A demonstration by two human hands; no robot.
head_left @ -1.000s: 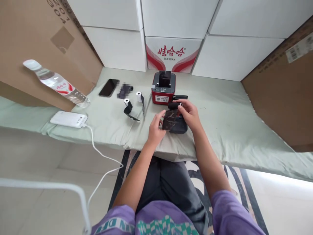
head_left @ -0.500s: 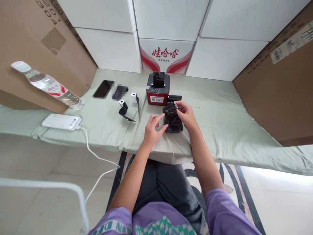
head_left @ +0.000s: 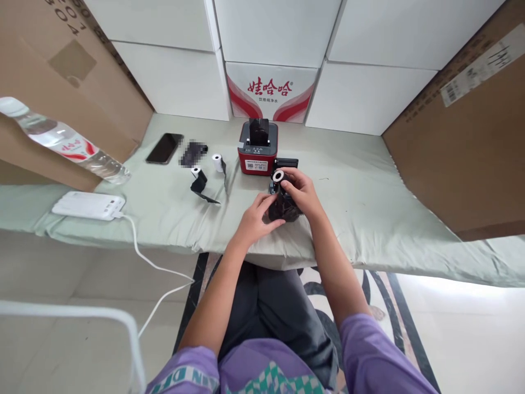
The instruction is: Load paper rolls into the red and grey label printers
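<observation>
A roll of black paper (head_left: 278, 177), its white core end turned up toward me, is pinched in my right hand (head_left: 302, 191). Loose black paper hangs from it over a small dark printer (head_left: 287, 213) at the table's front. A black flap (head_left: 286, 163) sticks up behind the printer. Wrapped against the printer's left side is my left hand (head_left: 256, 220), thumb low and fingers higher, closed on it. The paper and fingers hide much of the printer's inside. Just behind stands a red and black printer (head_left: 257, 153) with black paper rising from its top slot.
Two small paper rolls (head_left: 217, 160) with black strips trailing lie left of the red printer. Farther left are a phone (head_left: 164, 148), a water bottle (head_left: 65, 143) and a white power bank (head_left: 88, 205) with a cable. Cardboard boxes flank the table; white boxes line the back.
My right hand has tipped the paper roll so its core end faces up, and lowered it toward the small printer. My left hand has closed in on the printer's side. The view has shifted slightly.
</observation>
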